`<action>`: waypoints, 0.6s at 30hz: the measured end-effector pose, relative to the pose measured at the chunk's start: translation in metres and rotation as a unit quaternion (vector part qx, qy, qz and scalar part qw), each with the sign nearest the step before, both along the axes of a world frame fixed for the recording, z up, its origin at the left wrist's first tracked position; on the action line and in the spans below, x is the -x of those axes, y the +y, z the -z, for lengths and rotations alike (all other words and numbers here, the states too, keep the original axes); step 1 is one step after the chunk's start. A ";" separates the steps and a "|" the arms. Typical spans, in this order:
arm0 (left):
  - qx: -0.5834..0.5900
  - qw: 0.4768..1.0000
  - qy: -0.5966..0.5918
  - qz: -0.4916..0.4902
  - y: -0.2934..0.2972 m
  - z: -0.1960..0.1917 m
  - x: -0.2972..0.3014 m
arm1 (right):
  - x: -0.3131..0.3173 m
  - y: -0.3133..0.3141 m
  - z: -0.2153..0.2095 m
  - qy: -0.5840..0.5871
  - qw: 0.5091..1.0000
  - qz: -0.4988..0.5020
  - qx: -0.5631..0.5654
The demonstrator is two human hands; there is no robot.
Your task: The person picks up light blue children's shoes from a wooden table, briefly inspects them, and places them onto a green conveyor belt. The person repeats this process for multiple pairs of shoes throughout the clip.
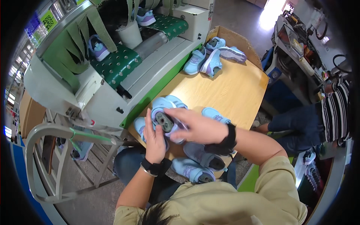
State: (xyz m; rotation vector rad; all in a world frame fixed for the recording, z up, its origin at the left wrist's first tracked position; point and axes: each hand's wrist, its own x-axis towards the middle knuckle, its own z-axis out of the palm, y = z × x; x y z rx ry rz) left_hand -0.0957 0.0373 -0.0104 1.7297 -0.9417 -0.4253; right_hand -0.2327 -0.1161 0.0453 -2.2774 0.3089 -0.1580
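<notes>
I hold a small light-blue and lilac child's shoe (165,112) over the near end of a wooden table (225,90). My left hand (154,140) grips it from below and behind, fingers upright along its side. My right hand (198,125) reaches across from the right and covers its top, fingers at the opening. Both wrists wear black bands. More light-blue shoes lie just under my hands: one to the right (215,114) and two on my lap side (202,155), (193,170).
Several matching shoes (210,58) lie at the table's far end. To the left runs a green perforated conveyor (116,63) with shoes on it (98,48), (144,17), under hanging green strips. Another person in a striped top (333,108) sits at the right.
</notes>
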 end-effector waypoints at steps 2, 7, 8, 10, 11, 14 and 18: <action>0.018 0.999 0.040 0.015 0.008 0.016 -0.017 | -0.032 -0.062 -0.010 0.074 0.983 0.019 -0.166; -0.054 0.998 -0.035 0.006 0.008 0.008 -0.011 | -0.069 -0.237 0.058 0.014 0.896 0.430 0.109; -0.049 0.998 -0.016 0.040 -0.004 0.011 -0.006 | -0.031 -0.303 0.088 0.088 0.878 0.465 0.072; -0.034 0.997 0.005 0.075 -0.016 0.016 -0.002 | 0.023 -0.362 0.128 0.146 0.856 0.495 -0.019; -0.034 0.998 0.006 0.054 -0.007 0.019 -0.007 | 0.000 -0.347 0.139 0.128 0.894 0.414 -0.115; -0.032 0.998 0.008 0.046 -0.006 0.017 -0.009 | -0.038 -0.322 0.146 0.024 0.798 0.588 -0.130; -0.035 0.998 0.015 0.046 -0.007 0.015 -0.007 | -0.042 -0.287 0.116 -0.077 0.812 0.543 -0.199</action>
